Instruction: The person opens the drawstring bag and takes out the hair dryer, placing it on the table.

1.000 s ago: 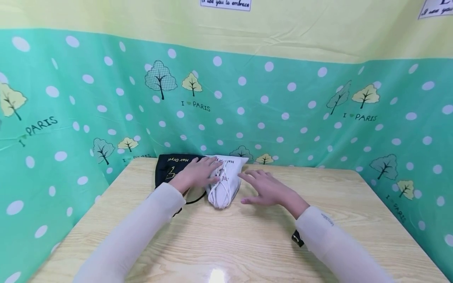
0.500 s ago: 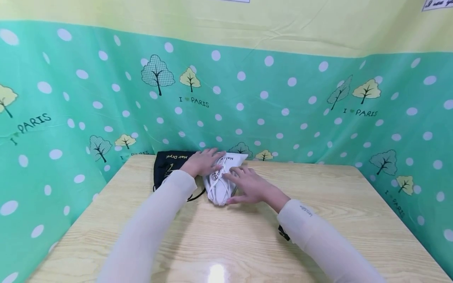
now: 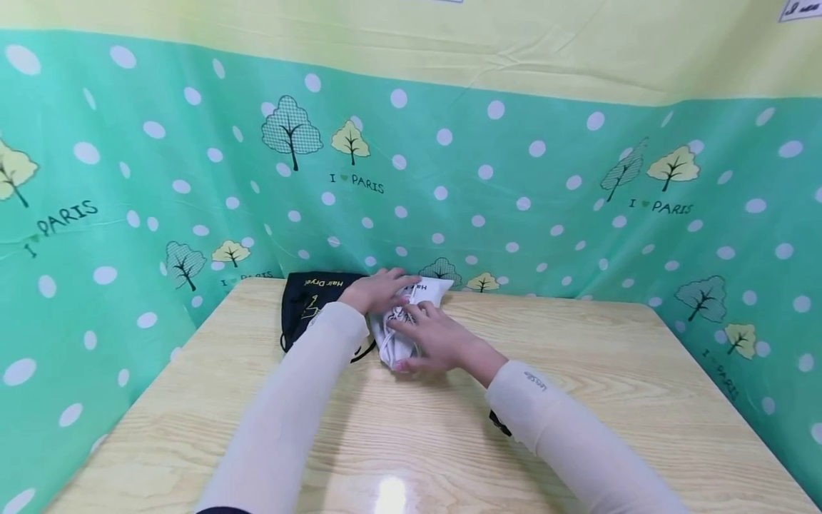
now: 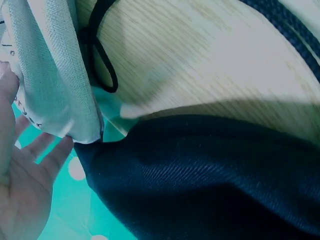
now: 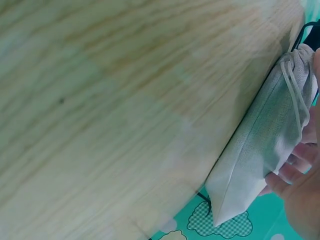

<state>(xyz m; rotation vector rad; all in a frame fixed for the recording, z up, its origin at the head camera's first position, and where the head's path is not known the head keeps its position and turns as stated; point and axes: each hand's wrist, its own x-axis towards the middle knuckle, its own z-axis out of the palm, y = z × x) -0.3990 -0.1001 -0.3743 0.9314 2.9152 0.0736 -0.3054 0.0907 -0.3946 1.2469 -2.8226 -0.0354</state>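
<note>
A white drawstring pouch (image 3: pixel 397 346), printed "Hair Dryer", lies at the back of the table, its gathered mouth facing me. My left hand (image 3: pixel 380 289) reaches over its far left part. In the left wrist view, the left fingers (image 4: pixel 56 155) are extended at the pouch's far end. My right hand (image 3: pixel 439 343) comes from the right, fingers spread over the pouch, thumb by the gathered mouth. Part of the pouch is hidden under both hands. In the right wrist view, the grey-looking pouch (image 5: pixel 255 135) has fingers along its side.
A black drawstring pouch (image 3: pixel 307 307) with gold print lies directly left of the white one. Its black cord (image 3: pixel 364 353) runs out in front. A green and yellow curtain (image 3: pixel 488 185) hangs behind and around the wooden table (image 3: pixel 578 343).
My right hand has moved left onto the white pouch from beside it. My left hand has shifted slightly right and farther back over the pouch. Both pouches remain in place.
</note>
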